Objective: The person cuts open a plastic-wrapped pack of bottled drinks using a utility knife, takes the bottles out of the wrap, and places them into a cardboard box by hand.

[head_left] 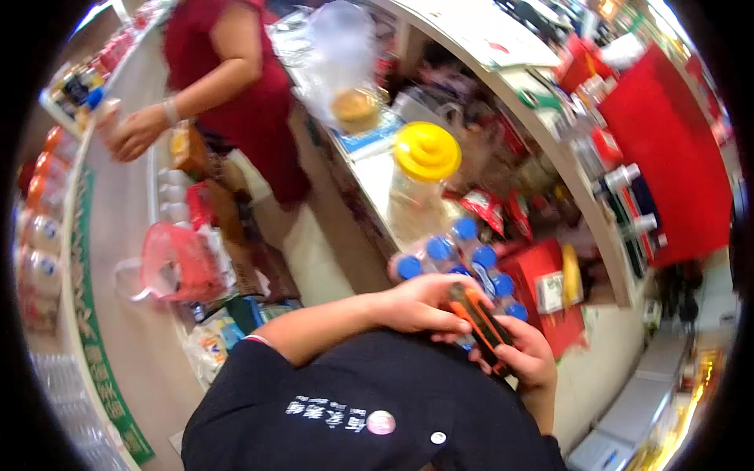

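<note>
In front of my dark shirt, my left hand and my right hand are both closed on an orange-and-black hand tool. The left thumb and fingers grip its upper end, while the right fingers wrap its lower end. Its exact kind is unclear, and the fingers cover both ends in part. Just beyond my hands stand several bottles with blue caps. Behind them is a clear jar with a yellow lid.
A person in dark red reaches over the left counter, a small bottle in hand. Below that arm sits a pink basket. Packed shelves and a red panel stand right. A narrow aisle runs between the counters.
</note>
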`<action>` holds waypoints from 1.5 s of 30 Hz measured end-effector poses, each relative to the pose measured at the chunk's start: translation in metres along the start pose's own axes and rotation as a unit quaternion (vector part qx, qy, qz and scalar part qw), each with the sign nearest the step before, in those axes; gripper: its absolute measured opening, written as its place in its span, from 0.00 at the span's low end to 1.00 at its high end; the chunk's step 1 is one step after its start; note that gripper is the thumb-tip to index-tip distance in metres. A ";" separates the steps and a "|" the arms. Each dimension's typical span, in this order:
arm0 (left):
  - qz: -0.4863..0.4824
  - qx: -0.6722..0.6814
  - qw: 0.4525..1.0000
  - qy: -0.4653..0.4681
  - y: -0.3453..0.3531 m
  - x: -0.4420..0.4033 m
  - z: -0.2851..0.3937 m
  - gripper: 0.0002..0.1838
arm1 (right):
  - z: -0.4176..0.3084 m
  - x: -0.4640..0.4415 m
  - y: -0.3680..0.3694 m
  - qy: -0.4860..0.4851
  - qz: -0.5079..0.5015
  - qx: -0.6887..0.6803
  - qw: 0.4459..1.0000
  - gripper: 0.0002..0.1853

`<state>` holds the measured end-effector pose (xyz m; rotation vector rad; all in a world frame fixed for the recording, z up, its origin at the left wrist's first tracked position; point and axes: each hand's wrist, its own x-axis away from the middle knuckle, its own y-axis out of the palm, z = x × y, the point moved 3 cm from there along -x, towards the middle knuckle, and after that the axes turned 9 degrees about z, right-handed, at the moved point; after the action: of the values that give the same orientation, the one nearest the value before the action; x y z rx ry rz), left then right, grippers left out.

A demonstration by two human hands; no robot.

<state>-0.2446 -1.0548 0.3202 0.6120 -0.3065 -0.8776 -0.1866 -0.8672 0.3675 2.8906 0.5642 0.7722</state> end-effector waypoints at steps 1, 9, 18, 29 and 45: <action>0.010 -0.025 0.999 -0.018 0.002 0.004 0.005 0.23 | -0.003 0.000 0.002 -0.003 -0.012 0.008 1.000 0.21; -0.057 -0.171 0.984 0.003 0.006 -0.006 0.007 0.23 | 0.000 -0.007 0.004 -0.003 0.037 0.089 0.995 0.08; 0.321 -0.412 0.836 0.169 -0.069 0.020 -0.005 0.15 | -0.028 -0.042 0.009 -0.137 0.187 0.362 0.903 0.21; 0.350 -0.315 0.862 -0.186 -0.146 -0.013 -0.020 0.26 | -0.044 -0.081 0.003 -0.166 0.202 0.553 0.791 0.21; 0.410 -0.003 0.912 -0.015 -0.153 -0.028 -0.062 0.10 | -0.026 -0.132 0.003 -0.139 0.152 0.686 0.698 0.23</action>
<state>-0.3269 -1.0836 0.1774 0.4000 -0.5362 -0.0744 -0.3047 -0.9200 0.3299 4.3948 0.8833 -0.4315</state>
